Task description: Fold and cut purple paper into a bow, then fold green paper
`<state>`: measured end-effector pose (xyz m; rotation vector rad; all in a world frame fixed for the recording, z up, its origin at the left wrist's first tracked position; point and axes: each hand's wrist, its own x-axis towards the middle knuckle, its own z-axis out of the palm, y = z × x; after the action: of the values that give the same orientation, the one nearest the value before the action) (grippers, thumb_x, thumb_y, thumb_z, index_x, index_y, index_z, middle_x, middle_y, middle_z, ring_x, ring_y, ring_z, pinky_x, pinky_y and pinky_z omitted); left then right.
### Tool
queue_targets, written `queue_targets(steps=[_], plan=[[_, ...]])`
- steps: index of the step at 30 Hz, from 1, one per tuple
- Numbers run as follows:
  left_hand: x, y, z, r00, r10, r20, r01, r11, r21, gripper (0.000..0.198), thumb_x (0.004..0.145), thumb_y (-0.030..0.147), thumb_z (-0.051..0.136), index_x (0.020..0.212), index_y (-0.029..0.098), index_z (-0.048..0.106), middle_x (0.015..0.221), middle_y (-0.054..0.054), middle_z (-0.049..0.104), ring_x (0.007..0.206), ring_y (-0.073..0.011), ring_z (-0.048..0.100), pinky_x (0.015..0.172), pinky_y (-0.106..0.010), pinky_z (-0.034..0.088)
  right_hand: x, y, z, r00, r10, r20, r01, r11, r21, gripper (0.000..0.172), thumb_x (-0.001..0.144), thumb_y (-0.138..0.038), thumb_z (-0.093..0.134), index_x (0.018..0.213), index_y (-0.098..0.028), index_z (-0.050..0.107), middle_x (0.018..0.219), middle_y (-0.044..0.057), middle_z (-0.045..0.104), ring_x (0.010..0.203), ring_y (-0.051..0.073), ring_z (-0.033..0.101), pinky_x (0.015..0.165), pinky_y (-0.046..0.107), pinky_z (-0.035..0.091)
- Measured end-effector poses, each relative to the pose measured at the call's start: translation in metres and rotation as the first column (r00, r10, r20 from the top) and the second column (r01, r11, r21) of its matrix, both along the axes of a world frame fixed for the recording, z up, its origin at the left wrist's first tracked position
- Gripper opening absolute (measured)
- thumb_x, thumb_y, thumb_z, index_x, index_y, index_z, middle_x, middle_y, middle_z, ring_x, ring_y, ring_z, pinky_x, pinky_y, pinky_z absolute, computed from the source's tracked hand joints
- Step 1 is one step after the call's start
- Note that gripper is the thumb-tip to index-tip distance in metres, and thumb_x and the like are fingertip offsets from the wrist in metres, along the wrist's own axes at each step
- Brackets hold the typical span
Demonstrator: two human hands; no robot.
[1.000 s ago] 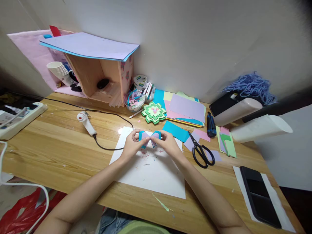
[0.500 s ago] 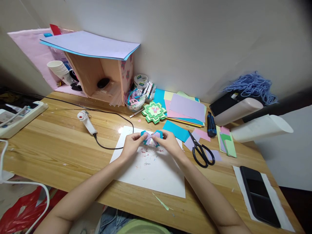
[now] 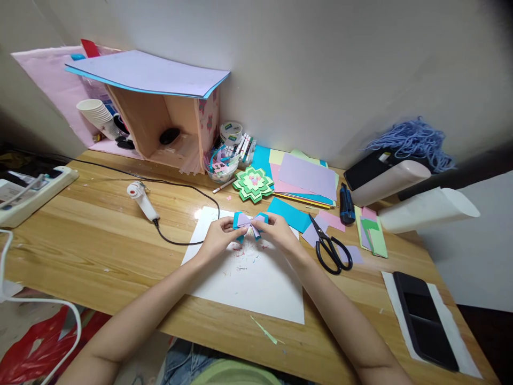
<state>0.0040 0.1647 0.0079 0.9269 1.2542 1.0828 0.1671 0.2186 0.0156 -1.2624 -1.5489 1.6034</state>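
Beyond the folded paper (image 3: 243,220), the tape roll label (image 3: 231,128) seems illegible.

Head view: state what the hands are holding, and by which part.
A folded blue-and-lilac paper piece: the left hand pinches its left side, the right hand its right.

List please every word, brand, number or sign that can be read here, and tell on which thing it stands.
None can be read with certainty.
Tape roll: blue-green label, its print too small and blurred to read.
Cups: faint marks low on the side, too blurred to tell if they are words.
Folded paper in the hands: no writing seen.
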Motion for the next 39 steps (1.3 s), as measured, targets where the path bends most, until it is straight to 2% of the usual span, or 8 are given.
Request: queue_targets(steps=[7, 17, 23, 27, 30, 32, 34, 39], plan=[[-0.001, 0.001, -0.003, 1.0, 0.011, -0.021, -0.011, 1.0, -0.011, 0.043, 0.057, 0.039, 0.077, 0.087, 0.011, 0.065, 0.089, -0.01, 0.071, 0.084, -0.0234, 0.065, 0.078, -0.034, 0.051, 0.001, 0.001, -0.006, 1.0, 0.0, -0.001, 0.0, 0.999, -0.033, 0.027, 0.066, -0.04, 0.063, 0.062, -0.016, 0.05, 0.057, -0.004, 0.047, 0.053, 0.009, 0.042, 0.053, 0.022, 0.033], [-0.001, 0.001, 0.0, 0.994, -0.092, -0.054, 0.092, 0.996, -0.004, 0.045, 0.062, 0.041, 0.073, 0.093, 0.011, 0.062, 0.097, -0.01, 0.069, 0.092, -0.0251, 0.063, 0.082, -0.034, 0.049, 0.001, 0.002, -0.001, 0.997, 0.072, 0.027, -0.073, 0.997, 0.026, 0.024, 0.069, -0.037, 0.06, 0.061, -0.017, 0.051, 0.056, -0.004, 0.048, 0.052, 0.009, 0.044, 0.052, 0.022, 0.034], [0.001, 0.002, 0.0, 0.991, -0.121, -0.058, 0.122, 0.992, 0.015, 0.047, 0.066, 0.046, 0.068, 0.099, 0.013, 0.06, 0.103, -0.011, 0.067, 0.097, -0.0247, 0.062, 0.083, -0.034, 0.049, 0.007, 0.01, -0.003, 0.993, 0.101, 0.069, -0.104, 0.994, 0.041, 0.023, 0.07, -0.037, 0.061, 0.065, -0.015, 0.057, 0.056, -0.004, 0.05, 0.053, 0.009, 0.045, 0.051, 0.021, 0.034], [0.001, 0.003, -0.003, 0.991, -0.068, -0.117, 0.072, 0.997, 0.033, 0.047, 0.07, 0.046, 0.065, 0.102, 0.013, 0.058, 0.106, -0.013, 0.065, 0.098, -0.024, 0.061, 0.087, -0.037, 0.048, 0.03, 0.023, 0.002, 1.0, 0.011, 0.0, -0.011, 0.999, 0.036, 0.026, 0.067, -0.039, 0.065, 0.063, -0.015, 0.055, 0.056, -0.005, 0.05, 0.053, 0.009, 0.045, 0.052, 0.021, 0.033], [0.001, 0.003, -0.008, 0.974, -0.029, -0.224, 0.039, 0.998, 0.039, 0.041, 0.073, 0.045, 0.062, 0.1, 0.014, 0.058, 0.106, -0.012, 0.064, 0.1, -0.0231, 0.06, 0.091, -0.037, 0.045, 0.06, 0.041, 0.005, 0.989, -0.111, -0.102, 0.108, 0.994, -0.033, 0.028, 0.063, -0.04, 0.068, 0.066, -0.015, 0.057, 0.059, -0.004, 0.055, 0.054, 0.01, 0.048, 0.055, 0.022, 0.037], [0.001, 0.002, -0.011, 0.956, -0.02, -0.291, 0.044, 0.996, 0.078, 0.037, 0.075, 0.045, 0.059, 0.099, 0.016, 0.058, 0.105, -0.011, 0.063, 0.099, -0.0223, 0.06, 0.091, -0.037, 0.045, 0.08, 0.058, 0.005, 0.953, -0.262, -0.154, 0.253, 0.965, -0.075, 0.03, 0.059, -0.04, 0.072, 0.07, -0.016, 0.059, 0.065, -0.001, 0.06, 0.059, 0.012, 0.053, 0.059, 0.024, 0.04], [0.003, 0.002, -0.012, 0.931, -0.025, -0.364, 0.072, 0.991, 0.116, 0.033, 0.078, 0.044, 0.056, 0.096, 0.017, 0.059, 0.102, -0.01, 0.064, 0.097, -0.0221, 0.06, 0.089, -0.037, 0.045, 0.096, 0.077, 0.005, 0.929, -0.332, -0.166, 0.327, 0.943, -0.061, 0.031, 0.059, -0.041, 0.071, 0.074, -0.016, 0.06, 0.07, 0.0, 0.062, 0.062, 0.013, 0.055, 0.059, 0.024, 0.041], [0.009, 0.003, -0.012, 0.872, -0.02, -0.488, 0.119, 0.978, 0.172, 0.028, 0.081, 0.043, 0.051, 0.094, 0.019, 0.06, 0.1, -0.009, 0.064, 0.095, -0.0233, 0.06, 0.086, -0.037, 0.045, 0.105, 0.116, 0.01, 0.917, -0.345, -0.199, 0.34, 0.938, -0.061, 0.033, 0.052, -0.041, 0.072, 0.068, -0.016, 0.058, 0.066, -0.001, 0.061, 0.062, 0.013, 0.055, 0.061, 0.023, 0.041]])
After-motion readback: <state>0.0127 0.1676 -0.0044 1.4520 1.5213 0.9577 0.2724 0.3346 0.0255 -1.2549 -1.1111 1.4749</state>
